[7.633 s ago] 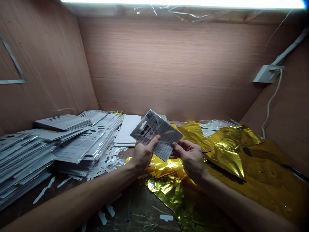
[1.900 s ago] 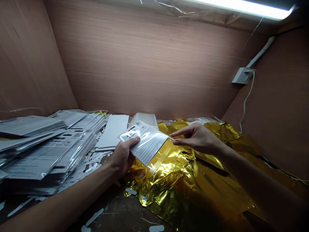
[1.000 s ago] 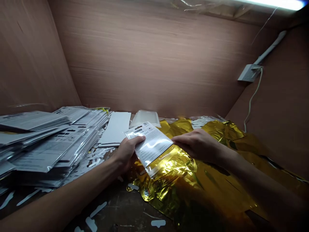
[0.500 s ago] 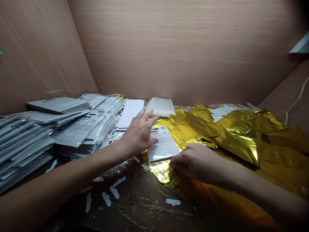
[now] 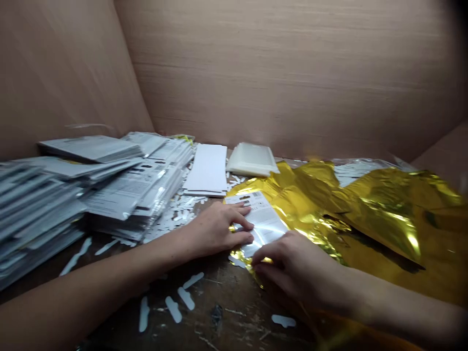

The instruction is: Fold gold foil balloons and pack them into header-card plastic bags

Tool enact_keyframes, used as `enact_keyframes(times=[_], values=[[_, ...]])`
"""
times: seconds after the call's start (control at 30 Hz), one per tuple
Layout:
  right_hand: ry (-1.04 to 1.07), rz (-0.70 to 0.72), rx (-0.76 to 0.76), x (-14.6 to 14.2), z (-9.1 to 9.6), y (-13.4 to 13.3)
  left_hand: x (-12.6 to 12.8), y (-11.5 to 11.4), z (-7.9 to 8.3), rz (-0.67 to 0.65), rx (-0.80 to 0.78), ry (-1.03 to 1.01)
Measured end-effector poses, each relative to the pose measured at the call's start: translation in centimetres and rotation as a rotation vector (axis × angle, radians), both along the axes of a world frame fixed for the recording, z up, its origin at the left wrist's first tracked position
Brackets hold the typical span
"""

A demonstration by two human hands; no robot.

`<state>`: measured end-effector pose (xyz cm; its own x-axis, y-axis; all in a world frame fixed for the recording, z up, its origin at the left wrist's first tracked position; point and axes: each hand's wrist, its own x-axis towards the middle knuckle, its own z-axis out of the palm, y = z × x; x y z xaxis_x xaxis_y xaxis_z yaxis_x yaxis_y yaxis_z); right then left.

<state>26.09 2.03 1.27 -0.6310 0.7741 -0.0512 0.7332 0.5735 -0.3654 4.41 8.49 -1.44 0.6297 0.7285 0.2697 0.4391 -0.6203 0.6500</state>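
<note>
A white printed card in a clear plastic sleeve (image 5: pixel 265 219) lies on crumpled gold foil, its hang-hole end pointing away from me. My left hand (image 5: pixel 221 226) rests on the sleeve's left side, fingers and thumb spread over its surface. At the near edge, my right hand (image 5: pixel 292 265) has its thumb and index finger pinched on the sleeve; the exact contact is partly hidden by the fingers. Gold foil (image 5: pixel 369 204) spreads beneath and to the right of the sleeve.
Tall stacks of sleeved cards (image 5: pixel 113 195) stand at the left. Behind my hands lie a pile of white cards (image 5: pixel 208 168) and a stack of translucent sleeves (image 5: pixel 252 158). White hang-tab scraps (image 5: pixel 173 309) litter the dark table (image 5: pixel 234 331). Wooden panels (image 5: pixel 274 73) enclose the back.
My left hand has come down and nearer, from beside the translucent sleeves onto the sleeved card. My right hand stays at the card's near edge. The view has shifted slightly.
</note>
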Motion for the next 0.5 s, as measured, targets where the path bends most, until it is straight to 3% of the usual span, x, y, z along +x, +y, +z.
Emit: enact_keyframes(times=[0.17, 0.5], values=[[-0.031, -0.023, -0.095, -0.2, -1.0, -0.1, -0.2, -0.4, 0.3, -0.027, 0.019, 0.130], [-0.244, 0.028, 0.162, -0.8, -1.5, -1.0, -0.3, -0.1, 0.2, 0.001, 0.000, 0.084]])
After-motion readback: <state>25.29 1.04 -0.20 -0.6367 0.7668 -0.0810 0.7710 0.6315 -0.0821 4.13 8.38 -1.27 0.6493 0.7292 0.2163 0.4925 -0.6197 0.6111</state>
